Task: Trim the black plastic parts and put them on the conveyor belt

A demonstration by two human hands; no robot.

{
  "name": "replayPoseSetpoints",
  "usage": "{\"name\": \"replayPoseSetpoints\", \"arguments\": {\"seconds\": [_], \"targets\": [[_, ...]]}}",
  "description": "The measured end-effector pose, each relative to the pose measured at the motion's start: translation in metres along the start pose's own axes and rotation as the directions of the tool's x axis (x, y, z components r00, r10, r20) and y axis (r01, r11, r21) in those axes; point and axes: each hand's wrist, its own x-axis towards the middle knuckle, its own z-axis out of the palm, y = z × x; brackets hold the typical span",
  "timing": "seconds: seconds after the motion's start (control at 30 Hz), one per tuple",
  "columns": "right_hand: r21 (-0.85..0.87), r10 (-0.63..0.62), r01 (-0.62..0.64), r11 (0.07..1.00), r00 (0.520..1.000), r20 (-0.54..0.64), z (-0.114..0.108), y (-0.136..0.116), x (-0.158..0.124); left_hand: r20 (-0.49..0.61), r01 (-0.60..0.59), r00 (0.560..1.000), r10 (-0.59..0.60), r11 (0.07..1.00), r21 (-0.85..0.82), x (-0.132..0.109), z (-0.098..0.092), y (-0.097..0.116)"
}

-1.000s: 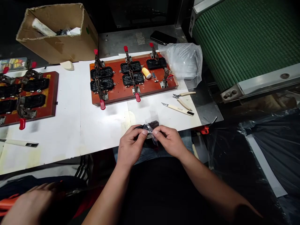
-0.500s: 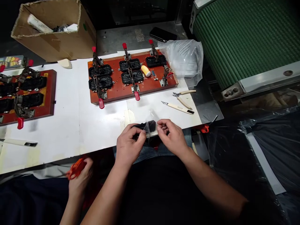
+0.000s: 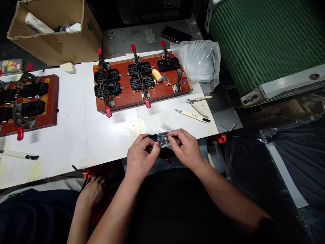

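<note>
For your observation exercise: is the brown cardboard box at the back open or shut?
Open: the brown cardboard box has no flaps across its top, and white items show inside.

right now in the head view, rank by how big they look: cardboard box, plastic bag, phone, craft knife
1. cardboard box
2. plastic bag
3. and 4. craft knife and phone: they look alike in size, and the phone lies farther off, so unranked.

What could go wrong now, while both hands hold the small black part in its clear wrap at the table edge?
1. The black part is held past the edge of the table, over the lap; if the grip of the left hand or right hand slips on the clear wrap, it may fall to the floor.
2. The craft knife lies near the right hand, so a careless reach might meet its blade.
3. Another person's hand works close by and might bump the left arm.
</note>
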Motion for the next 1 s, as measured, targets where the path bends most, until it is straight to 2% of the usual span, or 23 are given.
{"name": "replayPoseSetpoints", "arguments": {"seconds": [0.1, 0.23, 0.37, 0.47, 0.63, 0.73, 0.8, 0.9, 1.0], "targets": [[0.034, 0.001, -0.001, 0.999, 1.000, 0.003, 0.001, -0.003, 0.001, 0.009, 0.011, 1.000, -0.011, 1.000, -0.006, 0.002, 0.001, 0.002], [0.091, -0.026, 0.023, 0.996, 0.999, 0.030, 0.003, -0.007, -0.001, 0.087, 0.083, 0.994, -0.072, 0.989, -0.124, 0.003, 0.001, 0.001], [0.104, -0.020, 0.024, 0.994, 0.999, -0.042, -0.002, -0.010, 0.000, 0.097, 0.089, 0.992, -0.081, 0.992, -0.085, 0.002, -0.001, -0.004], [0.114, 0.007, 0.001, 0.993, 0.997, -0.071, -0.005, -0.011, 0.001, 0.059, 0.071, 0.996, -0.070, 0.997, -0.032, 0.002, -0.003, -0.003], [0.228, 0.142, -0.163, 0.960, 0.984, 0.108, 0.002, -0.010, 0.002, -0.029, -0.021, 0.999, 0.021, 1.000, 0.012, 0.002, -0.001, 0.002], [0.207, 0.193, -0.216, 0.954, 0.973, 0.124, 0.006, -0.006, 0.001, -0.060, -0.066, 0.996, 0.067, 0.998, 0.020, 0.000, -0.001, 0.004], [0.136, 0.178, -0.187, 0.973, 0.981, 0.079, 0.007, -0.003, 0.001, -0.100, -0.092, 0.991, 0.094, 0.996, 0.017, -0.001, -0.002, 0.005], [-0.019, 0.084, -0.084, 0.996, 0.997, -0.002, 0.008, -0.001, 0.001, -0.206, -0.135, 0.968, 0.142, 0.990, 0.048, -0.002, -0.002, 0.008], [-0.048, 0.056, -0.057, 0.997, 0.998, -0.034, 0.008, -0.003, 0.002, -0.276, -0.166, 0.942, 0.191, 0.980, 0.110, 0.000, 0.000, 0.009]]}}
